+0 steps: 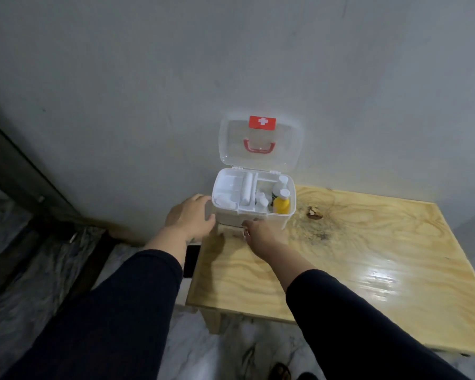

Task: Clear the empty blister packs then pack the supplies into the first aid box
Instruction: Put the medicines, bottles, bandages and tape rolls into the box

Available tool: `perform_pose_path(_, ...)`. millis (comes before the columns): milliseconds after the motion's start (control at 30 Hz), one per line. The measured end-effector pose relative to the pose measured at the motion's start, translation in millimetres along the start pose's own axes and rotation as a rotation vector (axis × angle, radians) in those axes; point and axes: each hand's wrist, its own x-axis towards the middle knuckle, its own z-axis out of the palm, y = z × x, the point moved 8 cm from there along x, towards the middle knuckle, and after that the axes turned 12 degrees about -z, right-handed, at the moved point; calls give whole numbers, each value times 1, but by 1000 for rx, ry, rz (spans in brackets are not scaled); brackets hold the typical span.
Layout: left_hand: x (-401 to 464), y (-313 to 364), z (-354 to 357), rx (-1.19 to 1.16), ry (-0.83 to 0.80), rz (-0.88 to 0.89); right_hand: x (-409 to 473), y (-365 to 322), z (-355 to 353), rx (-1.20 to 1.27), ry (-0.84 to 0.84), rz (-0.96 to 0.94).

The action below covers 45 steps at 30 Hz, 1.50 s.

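First aid box [279, 218] at table's [368, 256] far left corner by wall, long axis left-right, clear lid [261, 145] upright, red handle facing camera. Inside: bandage roll [246, 192] in white tray, yellow bottle [282, 204], white bottles right. Left hand [188, 216] flat, fingers straight on box's left side. Right hand [261, 233] at front; grip unclear, small white item indistinct.

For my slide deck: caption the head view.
Both hands, left hand and right hand, at the open first aid box holding packed supplies on a wooden table.

box [279, 218] on table [368, 256] far-L corner (by wall) | bottle [282, 204] in R compartment
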Motion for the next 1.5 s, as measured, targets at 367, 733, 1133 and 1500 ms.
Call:
perform_pose_path(367, 2, -56, 30, 25, -140, -16, 14, -7, 27, 11, 41, 197)
perform_pose_path(733, 12, -25, 13, -239, -138, -21, 22, -48, -72, 179, 226, 77)
perform_pose_path(1133, 59, 0, 31, -572, -209, -37, 127, -9, -79, 68, 169, 91)
perform_pose_path(1500, 61, 6, 37, -614, -212, -90, 141, 0, -93, 181, 256, 19)
